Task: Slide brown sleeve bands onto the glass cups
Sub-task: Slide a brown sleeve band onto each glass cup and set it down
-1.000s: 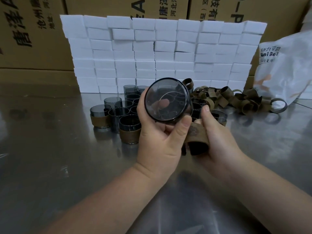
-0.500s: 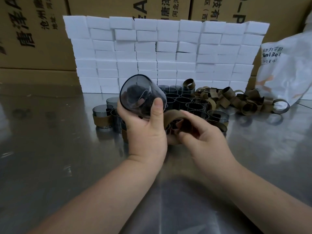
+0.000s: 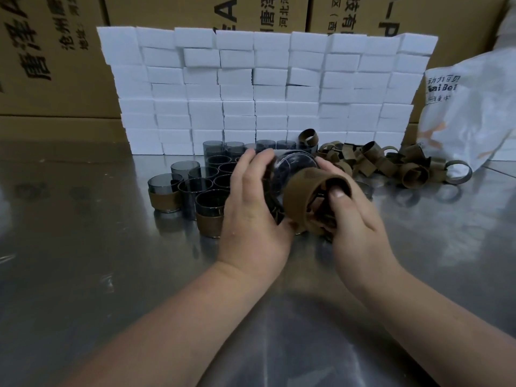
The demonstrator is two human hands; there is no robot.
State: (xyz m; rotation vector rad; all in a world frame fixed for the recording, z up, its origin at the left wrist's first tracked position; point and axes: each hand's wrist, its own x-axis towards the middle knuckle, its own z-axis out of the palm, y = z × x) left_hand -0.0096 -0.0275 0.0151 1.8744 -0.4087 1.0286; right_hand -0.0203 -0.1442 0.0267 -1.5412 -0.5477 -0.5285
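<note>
1. Left hand (image 3: 251, 210) curls round a tilted glass cup (image 3: 293, 167) above the table (image 3: 83, 247).
2. Right hand (image 3: 357, 222) pinches a brown band (image 3: 303, 191), thumb inside, at the cup's near end.
3. Likely next: square the band, then push it on.

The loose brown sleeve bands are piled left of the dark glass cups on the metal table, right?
Not left: the head view shows the loose brown sleeve bands piled right of the dark glass cups on the metal table.
</note>
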